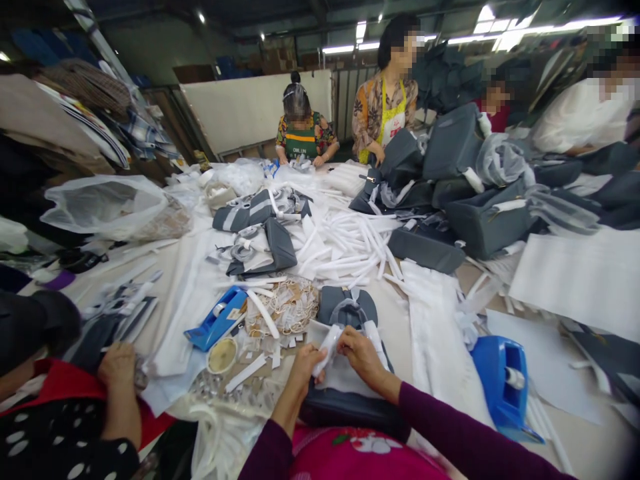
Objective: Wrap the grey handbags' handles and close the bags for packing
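Note:
My left hand (304, 368) and my right hand (361, 353) meet over a grey bag (345, 404) lying in front of me. Both are closed on a small white paper roll (327, 347), the left hand under its lower end, the right hand at its upper end. White paper (345, 377) lies on the bag beneath my hands. The bag's grey handle (347, 308) lies just beyond them.
A blue tape dispenser (216, 325) and a pile of tags (287, 308) lie to the left, another blue dispenser (503, 383) to the right. White paper rolls (350, 250) and grey bags (480, 213) cover the table. A person in red (75, 413) works at my left; others stand opposite.

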A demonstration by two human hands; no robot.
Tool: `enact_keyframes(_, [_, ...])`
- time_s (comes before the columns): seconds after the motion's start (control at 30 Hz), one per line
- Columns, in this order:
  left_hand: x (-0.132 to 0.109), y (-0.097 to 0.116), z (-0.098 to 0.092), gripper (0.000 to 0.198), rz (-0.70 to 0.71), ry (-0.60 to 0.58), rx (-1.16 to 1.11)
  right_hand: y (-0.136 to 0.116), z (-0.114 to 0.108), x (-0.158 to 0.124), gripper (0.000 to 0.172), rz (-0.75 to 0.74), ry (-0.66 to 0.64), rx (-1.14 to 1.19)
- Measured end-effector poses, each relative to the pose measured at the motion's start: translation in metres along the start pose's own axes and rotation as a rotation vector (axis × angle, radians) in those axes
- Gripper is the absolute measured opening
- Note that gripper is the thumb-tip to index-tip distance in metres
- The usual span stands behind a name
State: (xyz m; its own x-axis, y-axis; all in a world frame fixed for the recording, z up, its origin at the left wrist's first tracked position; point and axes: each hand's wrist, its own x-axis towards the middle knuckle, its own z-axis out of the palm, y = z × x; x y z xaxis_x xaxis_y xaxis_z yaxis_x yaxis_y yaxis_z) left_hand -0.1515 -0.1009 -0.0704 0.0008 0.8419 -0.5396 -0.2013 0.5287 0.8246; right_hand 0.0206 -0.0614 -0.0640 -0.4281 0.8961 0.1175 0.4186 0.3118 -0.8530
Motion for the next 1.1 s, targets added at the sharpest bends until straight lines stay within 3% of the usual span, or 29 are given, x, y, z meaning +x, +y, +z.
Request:
enact_keyframes(0.17, [0.003,-0.006,0.002,0.031,0.061,0.044,0.086,-0.008,0.006,0.024,0.023,-0.097,-0.11,-0.111])
enact_keyframes(0.43, [0.007,-0.013,-0.001,0.032,0.13,0.06,0.156,-0.014,0.009,0.055,0.013,0.111,-0.37,-0.301])
enact_keyframes(0.67, [0.011,-0.016,0.002,0.04,0.15,0.081,0.146,-0.015,0.006,0.073,0.031,0.187,-0.541,-0.313])
enact_keyframes(0.8, [0.013,-0.015,0.003,0.035,0.143,0.1,0.128,-0.024,0.002,0.088,0.043,0.113,-0.686,-0.295])
enact_keyframes(0.93, [0.014,-0.014,0.004,0.028,0.151,0.129,0.121,-0.034,0.004,0.102,0.036,0.047,-0.875,-0.455])
enact_keyframes(1.1, [0.012,-0.013,0.005,0.025,0.157,0.152,0.114,-0.037,0.015,0.113,0.023,-0.013,-0.883,-0.562])
